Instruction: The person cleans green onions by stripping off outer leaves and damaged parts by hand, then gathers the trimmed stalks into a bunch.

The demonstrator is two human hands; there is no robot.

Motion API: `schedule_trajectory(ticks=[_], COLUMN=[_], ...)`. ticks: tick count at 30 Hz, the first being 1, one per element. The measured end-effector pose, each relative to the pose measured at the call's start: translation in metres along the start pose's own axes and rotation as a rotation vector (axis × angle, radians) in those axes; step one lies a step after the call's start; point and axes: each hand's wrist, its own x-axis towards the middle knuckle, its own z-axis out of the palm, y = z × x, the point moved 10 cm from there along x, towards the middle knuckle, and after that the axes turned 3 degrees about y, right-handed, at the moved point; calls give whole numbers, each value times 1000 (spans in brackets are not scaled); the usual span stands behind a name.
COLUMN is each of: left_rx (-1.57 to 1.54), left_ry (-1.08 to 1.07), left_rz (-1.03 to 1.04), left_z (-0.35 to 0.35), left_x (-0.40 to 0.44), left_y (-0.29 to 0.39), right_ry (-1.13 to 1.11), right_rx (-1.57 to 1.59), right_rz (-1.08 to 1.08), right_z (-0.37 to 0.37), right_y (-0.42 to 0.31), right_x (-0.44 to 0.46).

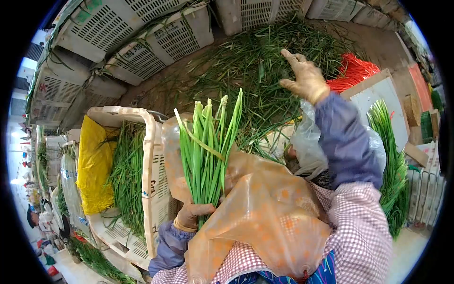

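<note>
My left hand [193, 215], in a tan glove, is wrapped round the lower end of a bunch of green stalks [203, 156]. The bunch stands upright over my lap, and one paler leaf bends across it. Stretched out to the upper right, my right hand [305, 78], gloved too, has its fingers apart and holds nothing. It is above a pile of loose green leaves [265, 61] on the floor. A bundle of red ties [354, 73] lies just right of that hand. An orange-patterned plastic apron [265, 208] covers my lap.
At my left stands a white crate [149, 184] with green stalks [127, 175] and a yellow sack [94, 165]. More crates [161, 42] line the back. On the right are a board [385, 109], clear plastic bags [307, 142] and more stalks [392, 180]. A person [45, 220] is far left.
</note>
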Motion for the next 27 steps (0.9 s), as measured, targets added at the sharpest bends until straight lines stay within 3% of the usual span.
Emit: schedule_trajectory(ticks=[2, 4, 6, 8, 10, 12, 13, 14, 15, 16, 17, 19, 20, 22, 24, 25, 26, 27], left_rx=[-13, -14, 93, 197, 52, 10, -29, -27, -79, -132, -81, -101, -122, -169, -208, -210, -167, -121], left_ry=[27, 75, 122, 155, 163, 136, 107, 105, 98, 92, 19, -24, -61, -39, -52, -50, 21, 93], left_rz=[37, 87, 97, 113, 106, 105, 111, 111, 121, 130, 141, 161, 182, 161, 143, 143, 150, 149], left_z=[20, 32, 28, 24, 16, 10, 8, 5, 3, -1, -20, -24, -22, -17, -4, -2, -7, -13], left_x=[-1, -2, -2, -2, -4, -6, -6, -7, -8, -9, -5, -3, -4, -5, -6, -6, -6, -8], left_y=[6, 16, 16, 16, 15, 12, 13, 13, 14, 13, 7, 6, 9, 10, 13, 11, 9, 8], right_ry=[-92, -262, -222, -458, -434, -1063, -1165, -754, -577, -576, -442, -137, -4, 130, 116, -33, -41, 43], right_rx=[1006, 1283, 902, 802, 978, 1643, 1912, 1861, 2058, 2058, 2388, 2569, 2422, 1952, 1396, 1016, 453, 678], right_rz=[248, 114, -115, -120, -97, 17, 116, -2, 88, 89, -6, 53, 212, 935, 1176, 788, 576, 475], right_z=[-21, -43, -62, -30, -25, -30, -45, -64, -68, -61, -72, -54, -20, 74, 102, 118, 74, 76], right_y=[-34, -106, -152, -184, -184, -201, -193, -161, -124, -99, -68, 3, 34, 91, 126, 132, 93, 63], right_x=[-20, -41, -55, -68, -69, -89, -86, -54, -41, -36, -22, -8, -11, -48, -86, -82, -75, -74])
